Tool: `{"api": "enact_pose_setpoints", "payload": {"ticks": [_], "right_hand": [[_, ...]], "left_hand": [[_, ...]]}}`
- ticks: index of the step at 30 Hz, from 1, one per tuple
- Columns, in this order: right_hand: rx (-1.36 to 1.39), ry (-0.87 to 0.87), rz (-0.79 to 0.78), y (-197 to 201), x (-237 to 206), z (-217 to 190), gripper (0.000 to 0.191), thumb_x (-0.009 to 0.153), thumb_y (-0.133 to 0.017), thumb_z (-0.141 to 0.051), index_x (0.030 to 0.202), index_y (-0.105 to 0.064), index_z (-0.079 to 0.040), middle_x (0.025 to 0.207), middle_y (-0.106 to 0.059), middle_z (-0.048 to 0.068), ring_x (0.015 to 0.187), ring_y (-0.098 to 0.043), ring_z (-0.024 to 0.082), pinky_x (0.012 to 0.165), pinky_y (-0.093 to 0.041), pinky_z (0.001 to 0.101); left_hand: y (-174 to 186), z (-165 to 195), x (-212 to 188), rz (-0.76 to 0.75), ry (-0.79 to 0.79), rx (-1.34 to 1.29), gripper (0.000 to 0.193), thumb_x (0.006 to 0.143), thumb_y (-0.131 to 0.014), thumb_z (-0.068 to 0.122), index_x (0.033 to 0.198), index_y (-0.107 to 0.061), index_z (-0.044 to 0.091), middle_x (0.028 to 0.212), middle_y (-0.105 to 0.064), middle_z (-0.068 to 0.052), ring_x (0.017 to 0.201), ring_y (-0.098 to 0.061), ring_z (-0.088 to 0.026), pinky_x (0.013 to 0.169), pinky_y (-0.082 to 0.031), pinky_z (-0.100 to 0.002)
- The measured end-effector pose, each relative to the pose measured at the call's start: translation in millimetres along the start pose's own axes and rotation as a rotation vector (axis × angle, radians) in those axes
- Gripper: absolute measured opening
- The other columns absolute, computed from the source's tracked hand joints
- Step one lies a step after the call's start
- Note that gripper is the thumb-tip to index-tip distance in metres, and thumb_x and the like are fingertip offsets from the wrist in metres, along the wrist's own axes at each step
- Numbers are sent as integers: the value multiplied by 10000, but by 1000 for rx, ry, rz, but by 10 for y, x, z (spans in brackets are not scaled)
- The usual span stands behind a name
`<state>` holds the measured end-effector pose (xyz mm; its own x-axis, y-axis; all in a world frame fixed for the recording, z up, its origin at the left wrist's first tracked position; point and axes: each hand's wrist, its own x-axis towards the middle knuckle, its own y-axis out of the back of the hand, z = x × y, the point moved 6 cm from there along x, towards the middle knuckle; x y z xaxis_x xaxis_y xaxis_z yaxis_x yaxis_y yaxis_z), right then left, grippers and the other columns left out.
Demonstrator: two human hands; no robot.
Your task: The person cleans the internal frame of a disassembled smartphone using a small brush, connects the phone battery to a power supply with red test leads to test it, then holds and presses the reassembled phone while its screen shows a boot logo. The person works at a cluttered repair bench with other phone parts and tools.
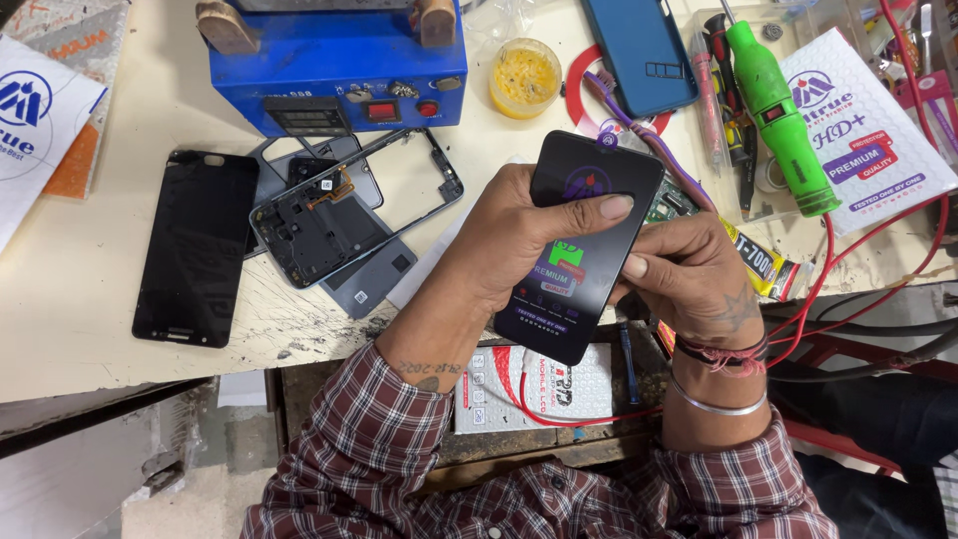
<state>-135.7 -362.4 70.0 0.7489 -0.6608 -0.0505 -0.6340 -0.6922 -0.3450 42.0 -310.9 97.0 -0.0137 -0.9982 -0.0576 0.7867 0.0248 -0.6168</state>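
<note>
I hold a black phone display panel (pixel 584 240) with a coloured sticker on its glass, tilted above the front edge of the workbench. My left hand (pixel 509 235) wraps its left side, thumb lying across the glass. My right hand (pixel 689 274) grips the right edge, thumb on the panel's side. A green circuit board (pixel 671 204) peeks out behind the panel's right edge.
On the cream bench (pixel 90 289) lie another black screen (pixel 197 248), a dismantled phone frame and back parts (pixel 344 205), a blue machine (pixel 334 62), a yellow paste tub (pixel 525 77), a teal phone case (pixel 639 50), a green tool (pixel 783 120), a glue tube (pixel 763 268), white boxes (pixel 863 140) and red cables (pixel 848 250).
</note>
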Motion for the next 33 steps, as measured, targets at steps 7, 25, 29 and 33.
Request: {"api": "enact_pose_setpoints", "payload": {"ticks": [7, 25, 29, 33], "right_hand": [[20, 11, 1, -9, 2, -4, 143, 957, -704, 14, 1020, -733, 139, 914, -748, 243, 816, -748, 283, 760, -623, 369], [30, 6, 14, 21, -3, 22, 142, 958, -700, 18, 1027, -732, 139, 919, -744, 244, 816, -747, 279, 761, -622, 369], [29, -4, 25, 29, 1, 28, 142, 959, -700, 21, 1025, -732, 143, 912, -743, 247, 804, -746, 279, 747, -620, 367], [33, -6, 9, 24, 6, 25, 145, 963, -700, 23, 1038, -733, 142, 924, -744, 246, 819, -745, 275, 763, -613, 358]], "left_hand": [[6, 4, 3, 4, -2, 8, 211, 866, -827, 184, 964, -773, 5, 838, -759, -74, 690, -705, -117, 609, -584, -262], [7, -2, 4, 6, -6, -4, 218, 873, -829, 190, 958, -768, -1, 826, -753, -77, 674, -702, -117, 591, -582, -258], [3, 5, 7, 3, 0, -8, 226, 870, -824, 189, 967, -763, -6, 825, -754, -89, 668, -713, -130, 582, -598, -272], [-7, 35, -5, 2, -13, 13, 234, 870, -816, 189, 980, -759, -9, 826, -755, -95, 662, -718, -139, 579, -608, -277]]}}
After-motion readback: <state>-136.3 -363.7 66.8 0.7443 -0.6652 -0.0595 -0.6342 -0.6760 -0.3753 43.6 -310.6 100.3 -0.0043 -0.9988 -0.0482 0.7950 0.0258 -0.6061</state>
